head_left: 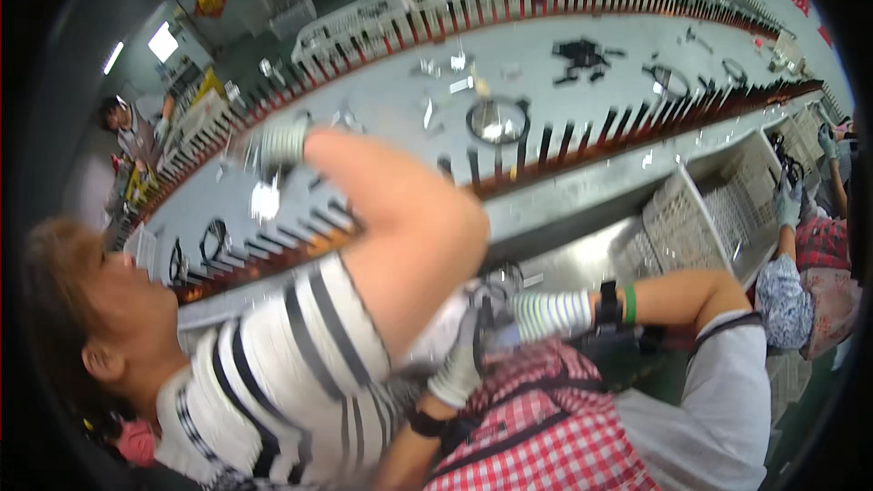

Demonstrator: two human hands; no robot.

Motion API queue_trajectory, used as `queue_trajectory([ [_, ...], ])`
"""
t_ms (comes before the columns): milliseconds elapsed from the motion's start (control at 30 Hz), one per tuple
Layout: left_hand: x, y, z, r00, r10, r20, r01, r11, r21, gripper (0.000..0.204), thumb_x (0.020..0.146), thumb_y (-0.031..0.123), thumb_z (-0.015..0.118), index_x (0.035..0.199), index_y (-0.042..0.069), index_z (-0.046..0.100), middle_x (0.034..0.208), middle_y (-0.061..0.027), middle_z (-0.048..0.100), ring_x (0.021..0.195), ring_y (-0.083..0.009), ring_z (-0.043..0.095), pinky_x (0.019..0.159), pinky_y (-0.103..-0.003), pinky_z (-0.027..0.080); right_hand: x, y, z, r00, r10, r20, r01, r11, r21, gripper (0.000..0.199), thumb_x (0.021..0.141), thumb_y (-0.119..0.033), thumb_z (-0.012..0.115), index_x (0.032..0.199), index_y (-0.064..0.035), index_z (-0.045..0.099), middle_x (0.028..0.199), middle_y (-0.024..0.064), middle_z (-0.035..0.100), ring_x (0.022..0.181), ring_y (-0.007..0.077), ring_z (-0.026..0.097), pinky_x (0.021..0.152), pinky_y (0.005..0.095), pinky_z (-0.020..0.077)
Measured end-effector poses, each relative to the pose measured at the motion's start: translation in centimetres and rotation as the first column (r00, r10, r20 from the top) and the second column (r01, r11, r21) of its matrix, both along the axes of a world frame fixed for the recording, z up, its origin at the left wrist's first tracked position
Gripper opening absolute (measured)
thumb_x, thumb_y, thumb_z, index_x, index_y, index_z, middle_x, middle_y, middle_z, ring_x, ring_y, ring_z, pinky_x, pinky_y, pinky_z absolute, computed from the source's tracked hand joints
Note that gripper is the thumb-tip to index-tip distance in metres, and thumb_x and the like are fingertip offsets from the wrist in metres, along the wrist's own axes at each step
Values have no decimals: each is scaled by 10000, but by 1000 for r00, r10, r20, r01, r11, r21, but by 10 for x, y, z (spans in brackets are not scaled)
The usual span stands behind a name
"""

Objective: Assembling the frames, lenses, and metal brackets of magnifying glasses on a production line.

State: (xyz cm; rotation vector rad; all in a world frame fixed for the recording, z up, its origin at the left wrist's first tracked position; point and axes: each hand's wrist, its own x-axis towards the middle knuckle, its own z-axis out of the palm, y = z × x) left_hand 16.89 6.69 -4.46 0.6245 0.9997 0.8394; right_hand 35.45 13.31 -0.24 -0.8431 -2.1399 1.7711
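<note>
Gloved hands (473, 345) meet, blurred behind a co-worker's arm (400, 218); grip unclear.

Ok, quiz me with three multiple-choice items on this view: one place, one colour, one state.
1. Where does the round metal ring lie?
A on the grey belt
B in a white crate
C on the floor

2. What colour is the band beside the black watch behind the right hand?
A red
B green
C yellow

3. How is the striped-shirt co-worker's arm?
A folded against the chest
B stretched out over the belt
C hanging at the side

Answers: A, the ring rests on the belt between the slotted rails; B, the band is plainly green; B, the arm reaches out, its gloved hand over the belt.
</note>
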Motion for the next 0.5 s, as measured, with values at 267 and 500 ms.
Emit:
queue_trajectory([
  [267, -3, 9, -43, 980, 164, 114, -149, 980, -130, 590, 947, 524, 432, 1311, 60, 466, 1192, -124, 567, 1017, -219, 607, 759, -350, 563, -12, -13, 22, 957, 80, 278, -25, 981, -194, 416, 832, -361, 691, 1142, -92, 621, 863, 49, 666, 791, 166, 628, 686, 303, 502],
  [500, -3, 23, -40, 965, 225, -134, -246, 954, -173, 617, 930, 511, 477, 1340, 51, 429, 1210, -143, 544, 1058, -262, 585, 826, -381, 541, 13, -13, -112, 983, -139, 124, 120, 981, 153, 404, 877, -309, 627, 1191, -62, 572, 942, 174, 666, 890, 351, 643, 768, 412, 506],
])
